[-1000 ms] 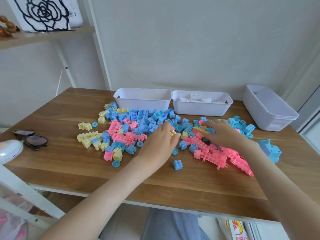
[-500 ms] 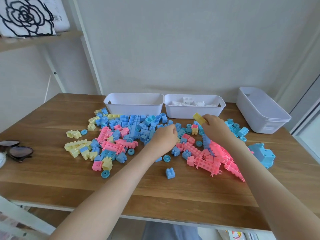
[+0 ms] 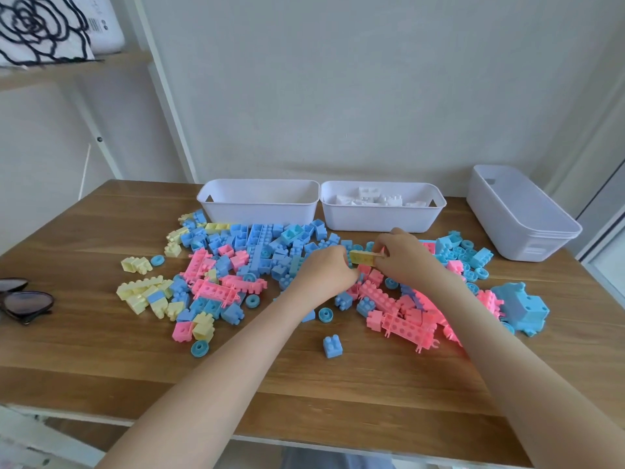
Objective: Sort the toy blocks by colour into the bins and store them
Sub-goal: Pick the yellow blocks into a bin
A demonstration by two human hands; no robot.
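Blue, pink and yellow toy blocks (image 3: 257, 252) lie spread over the wooden table (image 3: 101, 350). A long yellow block (image 3: 362, 257) is held just above the pile between both hands. My right hand (image 3: 406, 258) pinches its right end, and my left hand (image 3: 324, 270) grips its left end with curled fingers. Behind the pile stand two white bins: the left bin (image 3: 260, 211) looks empty, the right bin (image 3: 378, 216) holds white blocks. A stack of white bins (image 3: 521, 228) sits at the far right.
Sunglasses (image 3: 23, 299) lie at the table's left edge. A large blue vehicle piece (image 3: 522, 308) rests at the right of the pile. A single blue block (image 3: 332, 346) sits alone near the front. A shelf frame (image 3: 162, 96) rises at the back left.
My right hand lifted a yellow block out of the pile and brought it down to the left. My left hand rose to meet it and took its other end.
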